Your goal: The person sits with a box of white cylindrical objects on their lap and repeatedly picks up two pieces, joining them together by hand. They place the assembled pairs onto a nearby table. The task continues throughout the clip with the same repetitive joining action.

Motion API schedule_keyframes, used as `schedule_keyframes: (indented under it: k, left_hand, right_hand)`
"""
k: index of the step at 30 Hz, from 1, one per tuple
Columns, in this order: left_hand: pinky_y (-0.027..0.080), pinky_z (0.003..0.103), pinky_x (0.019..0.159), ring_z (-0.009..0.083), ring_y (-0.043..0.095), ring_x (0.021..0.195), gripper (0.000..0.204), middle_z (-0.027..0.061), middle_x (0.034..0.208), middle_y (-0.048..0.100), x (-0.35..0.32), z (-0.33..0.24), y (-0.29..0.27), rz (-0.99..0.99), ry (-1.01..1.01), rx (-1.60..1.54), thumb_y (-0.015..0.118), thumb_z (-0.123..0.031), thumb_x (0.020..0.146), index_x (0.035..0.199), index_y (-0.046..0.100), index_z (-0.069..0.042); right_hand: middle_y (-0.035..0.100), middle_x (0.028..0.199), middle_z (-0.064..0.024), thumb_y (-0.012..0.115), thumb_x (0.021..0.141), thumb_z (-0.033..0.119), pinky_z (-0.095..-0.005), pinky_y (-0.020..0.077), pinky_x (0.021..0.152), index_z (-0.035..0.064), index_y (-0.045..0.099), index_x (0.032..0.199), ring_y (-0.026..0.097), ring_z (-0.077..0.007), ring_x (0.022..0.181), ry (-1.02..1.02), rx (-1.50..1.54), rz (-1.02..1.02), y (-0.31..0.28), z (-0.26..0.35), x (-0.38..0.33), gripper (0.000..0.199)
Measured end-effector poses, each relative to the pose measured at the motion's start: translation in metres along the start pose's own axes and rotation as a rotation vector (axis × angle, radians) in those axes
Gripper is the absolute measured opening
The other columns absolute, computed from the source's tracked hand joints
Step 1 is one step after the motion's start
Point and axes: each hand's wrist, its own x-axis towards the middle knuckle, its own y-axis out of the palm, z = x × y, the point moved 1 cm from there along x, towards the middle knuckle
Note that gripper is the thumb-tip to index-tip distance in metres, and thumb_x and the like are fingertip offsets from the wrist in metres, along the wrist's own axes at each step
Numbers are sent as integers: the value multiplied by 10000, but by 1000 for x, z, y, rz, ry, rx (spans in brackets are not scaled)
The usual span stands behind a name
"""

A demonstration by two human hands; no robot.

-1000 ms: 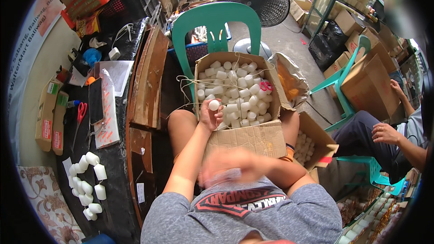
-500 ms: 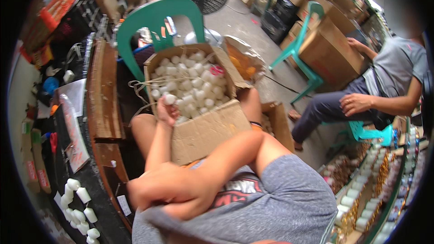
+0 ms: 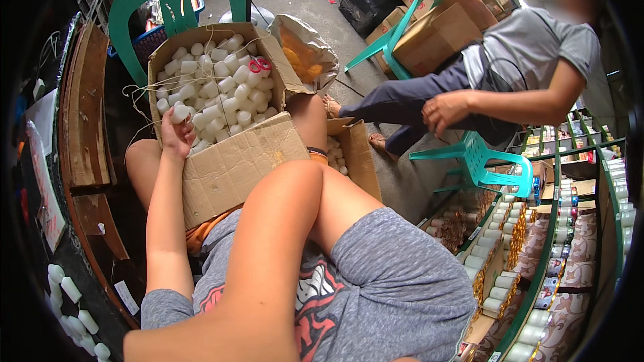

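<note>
Head view: a white plastic cap was held by the left hand over the cardboard box. The right hand was hidden, so its state cannot be told.

Grey marl T-shirt with red-and-white print, orange shorts

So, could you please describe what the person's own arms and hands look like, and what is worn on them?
Both forearms are bare, with no gloves, watch or bracelet to be seen. The left hand shows bare fingers, with no ring that can be made out. The right hand is out of view. Short sleeves of a heathered grey T-shirt with a red and white chest print cover the upper arms.
</note>
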Motion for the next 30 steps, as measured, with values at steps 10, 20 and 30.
schedule_keyframes:
  k: [10,20,30]
  left_hand:
    - [273,208,389,62,377,480,345,-26,721,517,-3,0,5,-42,17,8,498,-456,829,901,527,-120]
    - [257,216,393,72,376,476,326,-48,652,491,-5,-1,7,-90,16,0,486,-490,814,858,559,-175]
    - [296,222,435,79,389,512,298,-38,675,465,-2,1,9,-67,-1,14,524,-446,799,842,525,-151]
  right_hand:
    - [534,600,-94,621,847,198,-349,426,515,24,526,812,523,-297,527,52,-298,110,-8,8,-4,201]
    - [476,655,-76,547,868,110,-265,363,515,-12,448,743,492,-214,545,69,-212,-209,-42,26,-28,201]
    - [487,586,-78,539,835,53,-246,441,645,2,513,783,513,-195,523,-84,-828,-159,-19,34,-27,77]
